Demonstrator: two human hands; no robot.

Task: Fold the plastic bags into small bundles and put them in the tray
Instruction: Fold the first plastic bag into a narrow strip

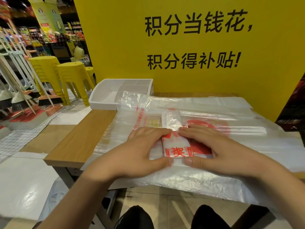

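- Nearest of all, below the folded bag, two knees (137,217) in dark trousers show under the table's front edge.
- The folded bag (175,146) is a narrow strip of clear plastic with red print. It lies on the table near the front middle, on top of other bags. Its near part is doubled over, and its far end runs on toward the wall.
- The left hand (145,149) rests on the left side of the folded bag. Its fingers are fairly straight, with the fingertips pressing down at the fold and the thumb spread wide to the near edge.
- The right hand (212,146) mirrors it on the right side of the folded bag: flat, pressing, thumb at the near edge.
- Over the folded bag the two index fingertips almost meet, and the thumbs lie close together but apart.
- Under the folded bag, the flat bags (231,171) lie spread out and hang over the front edge.
- Left of the folded bag is a bare strip of the wooden table (79,138).
- Farther back and left of the folded bag sits the white tray (105,98), divided into compartments. A corner of the flat bags lies over its right side.
- Behind the folded bag rises a yellow wall (115,47) with black characters.
- Far to the left of the folded bag stand yellow stools (72,76) and brooms (47,100).
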